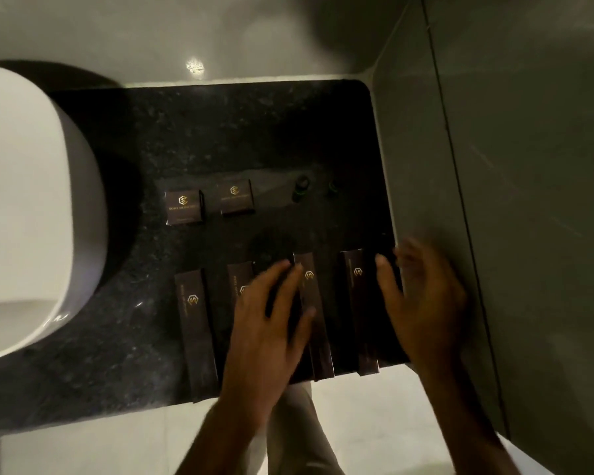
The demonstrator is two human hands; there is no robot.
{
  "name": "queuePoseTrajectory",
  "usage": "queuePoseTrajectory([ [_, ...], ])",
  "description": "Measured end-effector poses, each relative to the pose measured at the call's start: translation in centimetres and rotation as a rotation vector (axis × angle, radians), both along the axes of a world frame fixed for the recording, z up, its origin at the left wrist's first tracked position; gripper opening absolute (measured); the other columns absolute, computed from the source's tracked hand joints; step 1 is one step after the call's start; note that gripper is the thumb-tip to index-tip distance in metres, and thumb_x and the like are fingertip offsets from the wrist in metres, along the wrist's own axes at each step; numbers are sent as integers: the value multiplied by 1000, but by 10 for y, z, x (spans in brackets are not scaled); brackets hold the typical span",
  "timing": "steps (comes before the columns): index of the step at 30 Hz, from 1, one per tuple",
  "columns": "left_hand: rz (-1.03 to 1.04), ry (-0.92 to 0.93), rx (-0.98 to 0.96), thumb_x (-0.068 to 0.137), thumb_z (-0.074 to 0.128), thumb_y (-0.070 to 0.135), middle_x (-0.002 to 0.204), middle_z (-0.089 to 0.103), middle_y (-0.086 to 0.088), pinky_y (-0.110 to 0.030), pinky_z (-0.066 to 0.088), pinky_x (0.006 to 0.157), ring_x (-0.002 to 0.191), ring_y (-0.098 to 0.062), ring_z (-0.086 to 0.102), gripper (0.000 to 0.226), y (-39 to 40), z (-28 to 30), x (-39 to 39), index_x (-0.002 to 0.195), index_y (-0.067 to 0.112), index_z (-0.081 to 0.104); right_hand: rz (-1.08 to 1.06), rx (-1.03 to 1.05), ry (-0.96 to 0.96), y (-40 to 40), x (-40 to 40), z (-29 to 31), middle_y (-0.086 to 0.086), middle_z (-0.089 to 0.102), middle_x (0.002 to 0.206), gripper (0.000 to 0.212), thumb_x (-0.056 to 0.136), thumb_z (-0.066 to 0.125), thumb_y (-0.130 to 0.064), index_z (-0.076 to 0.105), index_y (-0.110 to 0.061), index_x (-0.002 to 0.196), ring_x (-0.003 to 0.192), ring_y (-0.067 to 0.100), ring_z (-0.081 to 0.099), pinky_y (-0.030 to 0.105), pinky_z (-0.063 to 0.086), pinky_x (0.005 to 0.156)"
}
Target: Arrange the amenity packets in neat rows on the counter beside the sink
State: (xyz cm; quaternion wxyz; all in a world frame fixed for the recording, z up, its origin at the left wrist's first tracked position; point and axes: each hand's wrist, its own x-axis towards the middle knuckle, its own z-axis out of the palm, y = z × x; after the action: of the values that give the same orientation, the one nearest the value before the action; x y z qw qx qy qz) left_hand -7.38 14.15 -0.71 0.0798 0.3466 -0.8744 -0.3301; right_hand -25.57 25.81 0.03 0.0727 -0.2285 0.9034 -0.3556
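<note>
Several long dark brown amenity packets with gold logos lie side by side near the front edge of the black granite counter (192,132): the leftmost (195,332), one partly under my left hand (239,279), a third (318,334) and a fourth (360,313). Two small square boxes (184,207) (236,197) sit in a row behind them. My left hand (270,323) rests flat with fingers spread between the second and third long packets. Over the counter's right edge, my right hand (422,299) is open, its thumb next to the fourth packet. Both hands are motion-blurred.
A white basin (31,200) fills the left side. Two small dark bottles with green rings (300,186) (331,186) stand behind the long packets. A grey tiled wall (494,166) bounds the counter on the right; pale floor lies below the front edge.
</note>
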Motion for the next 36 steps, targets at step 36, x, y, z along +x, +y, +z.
queuePoseTrajectory([
  [36, 234, 133, 155, 86, 75, 24, 141, 44, -11, -34, 51, 105, 123, -20, 55, 53, -98, -56, -141, 132, 12, 52, 154, -32, -78, -115, -83, -68, 1, 62, 107, 40, 76, 85, -25, 70, -16, 112, 88, 11, 62, 15, 52, 71],
])
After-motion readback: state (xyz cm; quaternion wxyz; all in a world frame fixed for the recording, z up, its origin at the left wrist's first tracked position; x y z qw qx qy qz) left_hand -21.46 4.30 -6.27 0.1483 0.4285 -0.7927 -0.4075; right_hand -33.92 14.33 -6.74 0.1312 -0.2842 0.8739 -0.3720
